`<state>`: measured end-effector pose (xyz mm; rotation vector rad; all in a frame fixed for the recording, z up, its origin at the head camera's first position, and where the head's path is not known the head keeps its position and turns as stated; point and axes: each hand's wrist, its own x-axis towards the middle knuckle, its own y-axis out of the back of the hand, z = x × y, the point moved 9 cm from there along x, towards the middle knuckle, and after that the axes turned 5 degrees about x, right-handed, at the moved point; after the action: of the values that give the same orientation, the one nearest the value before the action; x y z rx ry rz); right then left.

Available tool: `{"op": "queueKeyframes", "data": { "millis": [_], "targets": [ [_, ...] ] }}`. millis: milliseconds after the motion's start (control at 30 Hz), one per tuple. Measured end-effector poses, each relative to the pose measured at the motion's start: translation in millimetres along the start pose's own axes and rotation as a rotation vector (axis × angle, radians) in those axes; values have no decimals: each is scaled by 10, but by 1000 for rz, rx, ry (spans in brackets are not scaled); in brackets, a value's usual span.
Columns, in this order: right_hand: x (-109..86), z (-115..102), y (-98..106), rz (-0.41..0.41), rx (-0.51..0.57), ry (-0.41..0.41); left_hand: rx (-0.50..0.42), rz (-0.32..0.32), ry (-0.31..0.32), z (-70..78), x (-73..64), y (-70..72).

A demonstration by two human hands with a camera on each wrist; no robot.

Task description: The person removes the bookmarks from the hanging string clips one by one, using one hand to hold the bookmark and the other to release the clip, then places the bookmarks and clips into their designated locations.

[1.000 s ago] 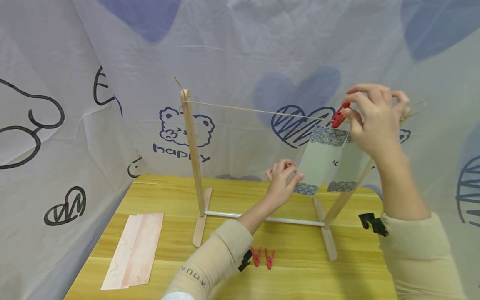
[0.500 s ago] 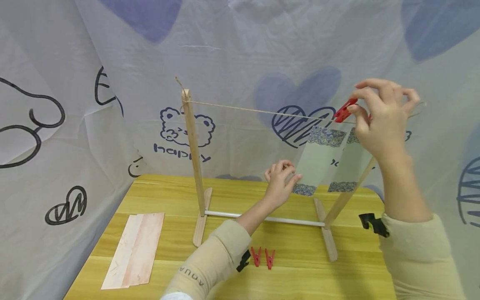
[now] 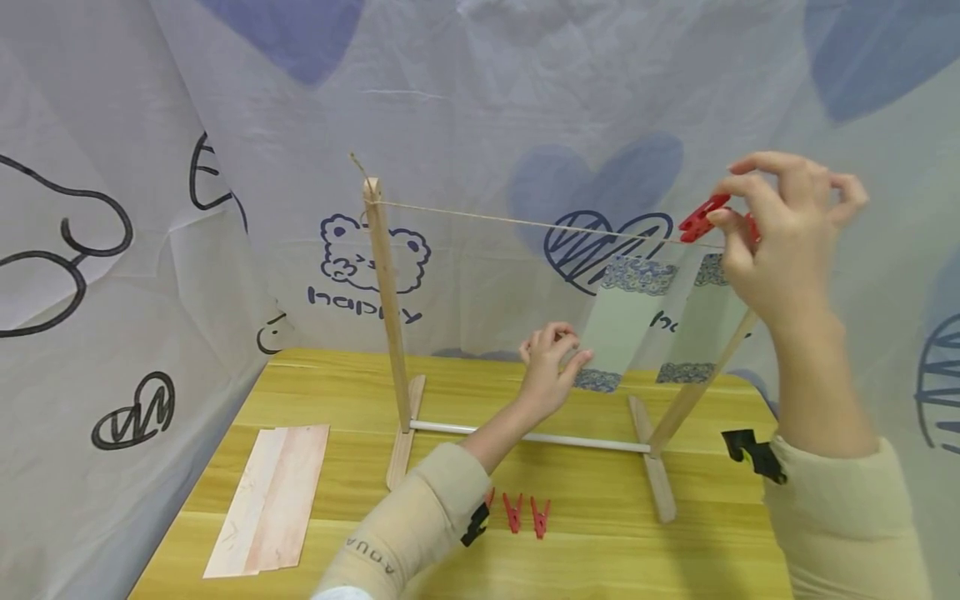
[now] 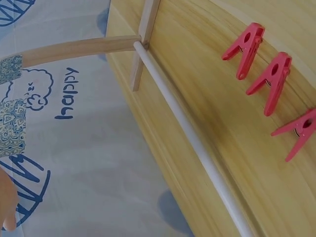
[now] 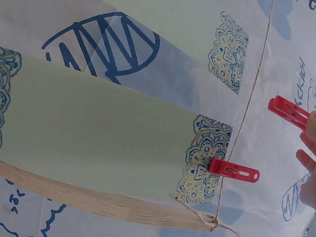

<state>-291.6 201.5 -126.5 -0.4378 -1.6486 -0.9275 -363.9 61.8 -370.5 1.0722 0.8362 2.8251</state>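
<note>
My left hand (image 3: pixel 551 371) pinches the left edge of a pale green paper strip (image 3: pixel 622 325) with blue lace-patterned ends. Its upper end is just below the string (image 3: pixel 517 221). Above the string, my right hand (image 3: pixel 791 237) holds a red clothespin (image 3: pixel 703 218) between thumb and fingers; the right wrist view shows this clothespin (image 5: pixel 290 111) apart from both strips. A second, similar strip (image 5: pixel 98 128) hangs beside the right post, with another red clothespin (image 5: pixel 233 170) at its patterned end and across the string. My right hand partly covers that one in the head view.
A wooden stand with a left post (image 3: pixel 386 308), right post (image 3: pixel 701 383) and white crossbar (image 3: pixel 585 442) carries the string. Three red clothespins, one of them here (image 4: pixel 269 83), lie on the wooden table (image 3: pixel 600 550). Pinkish paper strips (image 3: pixel 270 500) lie at the left.
The left hand and its strip have shifted left, widening the gap to the hanging strip. My right hand has moved right and slightly up, taking its clothespin from the strip's top edge.
</note>
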Motion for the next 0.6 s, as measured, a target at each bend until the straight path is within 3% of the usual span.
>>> {"op": "queueKeyframes", "data": {
  "millis": [600],
  "targets": [
    [-183,-88,77,-1,-9,15,19,68,-19,-116,-110,268]
  ]
}}
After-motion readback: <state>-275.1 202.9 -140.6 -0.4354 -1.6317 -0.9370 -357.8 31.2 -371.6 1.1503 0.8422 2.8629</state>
